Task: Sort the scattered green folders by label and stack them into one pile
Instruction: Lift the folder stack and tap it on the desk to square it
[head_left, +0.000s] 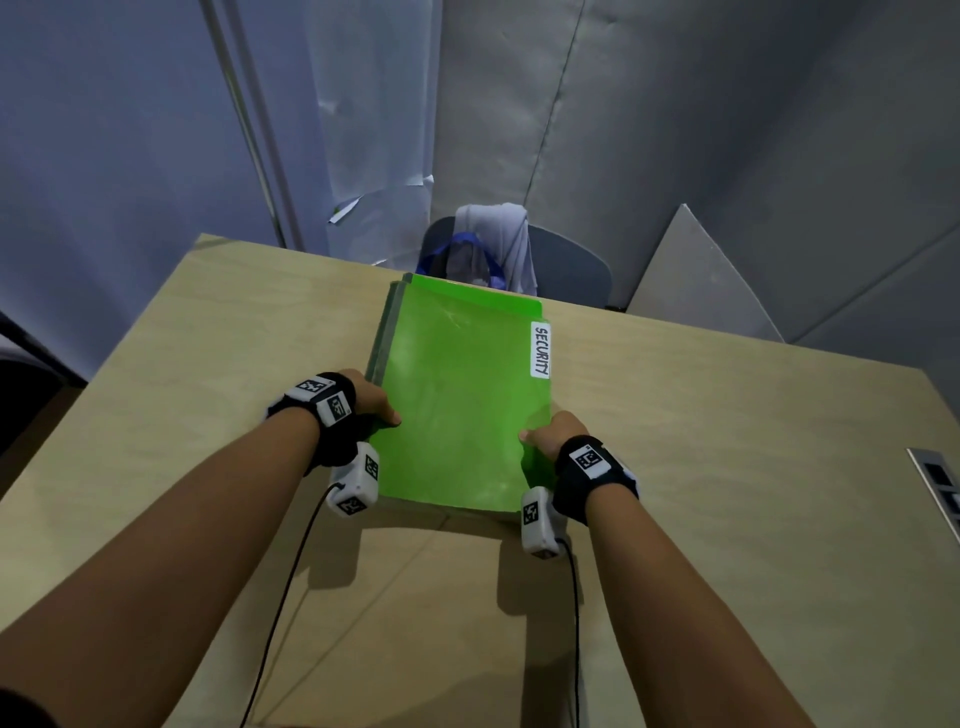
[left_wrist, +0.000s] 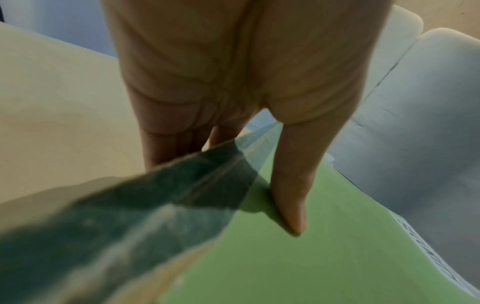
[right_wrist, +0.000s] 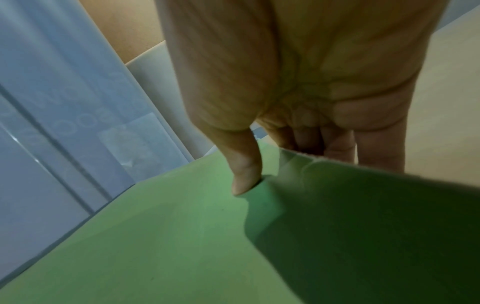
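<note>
Fingers of both hands clamp the near end of the green folder stack (head_left: 457, 395): the left hand (head_left: 371, 402) pinches its left edge, thumb on top and fingers underneath, and the right hand (head_left: 553, 434) does the same on the right edge. Near end raised off the wooden table (head_left: 208, 322), the stack runs lengthwise away from the person between the wrists, equally close to each. Its "SECURITY" label (head_left: 541, 349) sits by the far right edge.

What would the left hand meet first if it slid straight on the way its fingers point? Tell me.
The left hand grips the stack of green folders by its left edge, pointing away along it. Beyond looks free: bare table to its far edge, though depth is unclear.
</note>
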